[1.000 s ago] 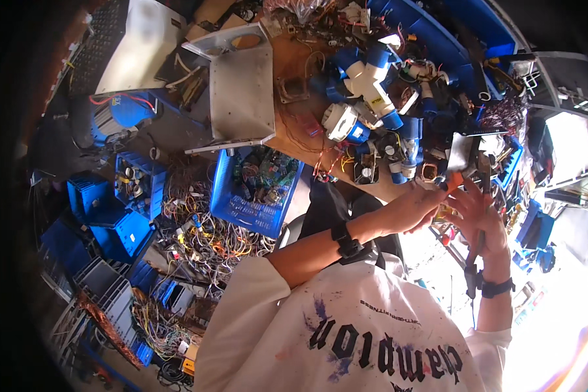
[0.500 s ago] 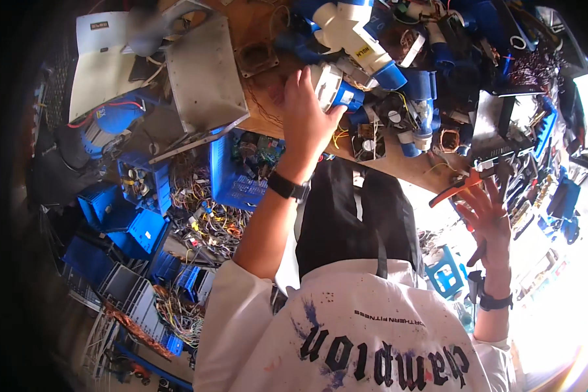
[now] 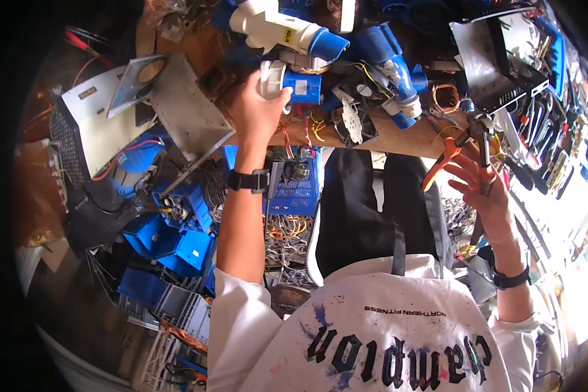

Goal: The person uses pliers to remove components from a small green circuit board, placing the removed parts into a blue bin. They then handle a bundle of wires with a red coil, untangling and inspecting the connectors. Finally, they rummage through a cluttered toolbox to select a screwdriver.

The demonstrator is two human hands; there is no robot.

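Head view: left hand (image 3: pixel 260 111) clamped on the plug (image 3: pixel 299 87); right hand (image 3: pixel 487 189), well apart, holds the orange-handled tool (image 3: pixel 443 158) near the bench (image 3: pixel 395 140).

Along the wooden bench (image 3: pixel 392 138)'s front edge, yellow wires (image 3: pixel 317 125), a blue elbow connector (image 3: pixel 389 55) & a copper coil (image 3: pixel 436 98) are strewn, L to R.

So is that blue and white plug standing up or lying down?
Lying down: the plug shows its side, with its white end in the left hand and its blue end pointing right.
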